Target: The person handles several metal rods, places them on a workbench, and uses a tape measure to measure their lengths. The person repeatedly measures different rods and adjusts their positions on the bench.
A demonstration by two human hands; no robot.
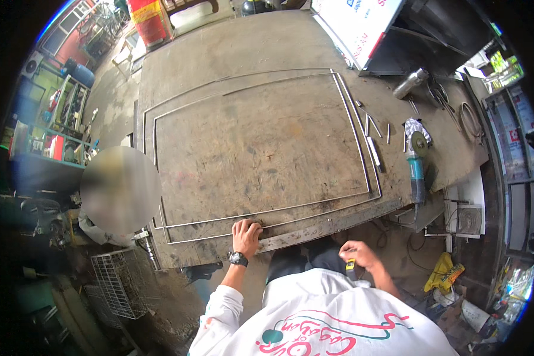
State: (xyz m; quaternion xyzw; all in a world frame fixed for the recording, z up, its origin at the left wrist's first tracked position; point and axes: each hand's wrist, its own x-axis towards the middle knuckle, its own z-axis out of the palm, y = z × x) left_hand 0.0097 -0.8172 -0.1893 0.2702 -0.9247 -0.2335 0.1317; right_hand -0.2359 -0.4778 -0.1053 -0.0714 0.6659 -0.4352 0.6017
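Observation:
Two thin metal rod frames lie one within the other on a large worn worktable [267,148]. At the table's near edge, my left hand [246,235] is curled over the near side of the outer rod frame [199,240]. Its fingertips come close to the inner rod frame [219,221]. A dark watch [238,258] is on that wrist. Off the near edge, in front of my body, my right hand [363,256] is closed on a yellow and black tape measure [350,266].
To the right lie an angle grinder [416,169], short metal rods [374,126], a white marker-like stick [373,151] and a metal bottle [409,84]. A large panelled box [356,29] stands at the far right. A wire cage [121,282] sits lower left. A blurred circle hides the left corner.

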